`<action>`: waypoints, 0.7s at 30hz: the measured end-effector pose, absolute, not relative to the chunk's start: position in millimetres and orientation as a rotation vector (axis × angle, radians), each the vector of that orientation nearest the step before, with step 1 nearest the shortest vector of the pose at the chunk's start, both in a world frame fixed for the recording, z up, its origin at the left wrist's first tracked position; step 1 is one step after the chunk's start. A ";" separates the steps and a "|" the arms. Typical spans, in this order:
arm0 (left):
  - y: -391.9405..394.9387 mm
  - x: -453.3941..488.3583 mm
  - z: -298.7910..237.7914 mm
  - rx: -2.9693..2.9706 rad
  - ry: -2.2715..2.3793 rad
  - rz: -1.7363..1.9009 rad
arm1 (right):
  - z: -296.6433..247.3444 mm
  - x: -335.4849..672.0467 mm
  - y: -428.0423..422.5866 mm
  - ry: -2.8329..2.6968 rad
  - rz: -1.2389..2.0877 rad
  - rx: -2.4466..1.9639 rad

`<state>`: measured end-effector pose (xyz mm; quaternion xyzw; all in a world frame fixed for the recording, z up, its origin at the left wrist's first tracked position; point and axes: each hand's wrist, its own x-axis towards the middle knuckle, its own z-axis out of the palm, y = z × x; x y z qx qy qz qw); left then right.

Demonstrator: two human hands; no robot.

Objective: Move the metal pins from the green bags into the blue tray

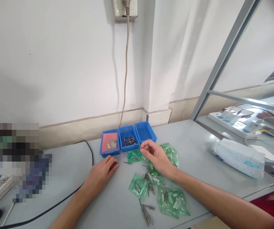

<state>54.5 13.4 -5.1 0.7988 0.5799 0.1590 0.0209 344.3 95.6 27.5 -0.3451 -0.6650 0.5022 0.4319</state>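
My right hand (156, 156) hovers just in front of three small blue trays and pinches a thin metal pin (139, 145) between thumb and fingers. The middle tray (128, 140) holds a pile of dark metal pins. A pink sheet with a few pale parts lies in the left tray (109, 143), and nothing shows in the right tray (145, 131). My left hand (101, 173) rests on the grey table (79, 178) below the left tray, fingers curled down; what is under them is hidden. Several green plastic bags (172, 199) of pins lie under and near my right hand.
Loose pins (146, 214) lie near the table's front edge. A black cable (56, 203) crosses the table on the left. At the right lies a white soft packet (238, 156), with a power strip (232, 124) behind a metal frame. A grey cord (126, 63) hangs from a wall socket.
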 end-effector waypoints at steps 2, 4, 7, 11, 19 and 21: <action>13.1 54.6 -4.9 2.474 1.791 0.509 | 27.8 345.0 95.9 -1.693 1.199 -0.888; 13.0 54.9 -4.4 2.465 1.795 0.524 | 27.6 345.6 96.4 -1.718 1.164 -0.895; 12.8 55.9 -2.1 2.443 1.793 0.546 | 27.3 345.8 97.5 -1.723 1.189 -0.859; 12.4 57.2 2.5 2.408 1.780 0.580 | 29.8 345.6 98.3 -1.656 1.345 -0.792; 12.6 56.8 2.6 2.370 1.778 0.565 | 34.5 346.4 98.5 -1.523 1.567 -0.782; 12.9 56.6 2.3 2.371 1.776 0.579 | 34.2 345.8 98.6 -1.480 1.640 -0.754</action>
